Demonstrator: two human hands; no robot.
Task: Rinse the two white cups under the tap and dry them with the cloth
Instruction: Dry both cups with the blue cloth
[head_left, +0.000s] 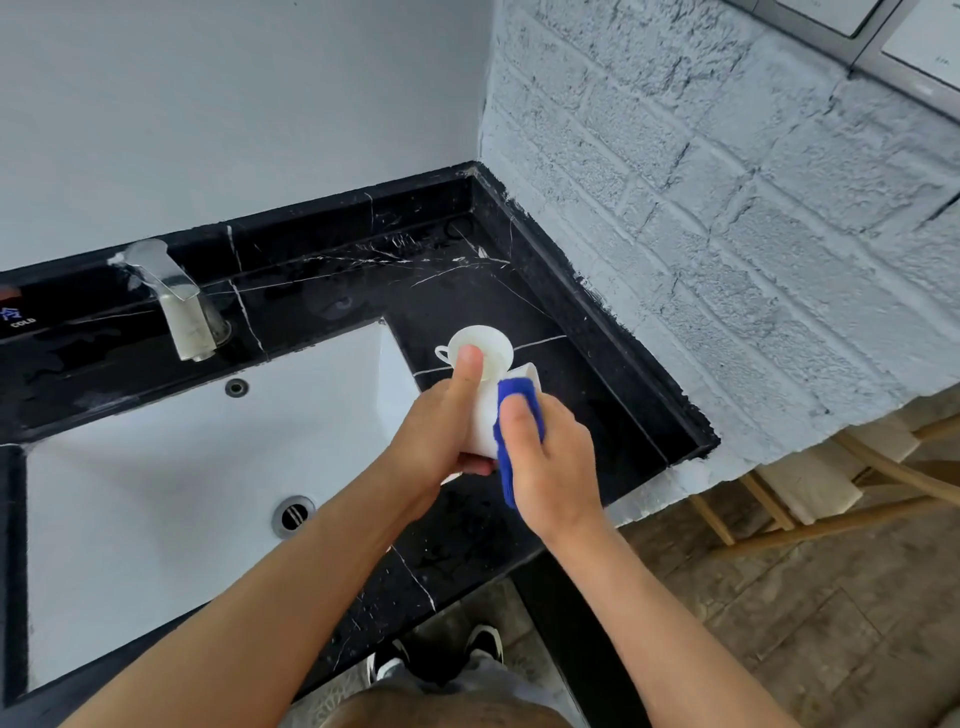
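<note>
Nearest the camera, both forearms reach forward over the black counter (613, 431) and meet at one white cup. The left hand (441, 436) is clenched around the held cup (485, 415), thumb stretched along its upper side and fingers curled beneath its near end. The right hand (550, 462) is closed on the blue cloth (511, 410), pressing it flat against the cup's right flank, so the cloth lies between palm and wall. The cup lies tilted on its side, its long axis running from the grip away from the person, with the mouth pointing forward and slightly right; the cloth hand sits just beside that mouth, so wiping inside would likely need only a short move forward along that axis. Just beyond the left thumb tip, the second cup (491, 345) stands upright on the counter, mouth up, handle pointing left. Left of the grip lies the white sink (156, 467), and farther off the tap (179, 306), with no water visibly running.
</note>
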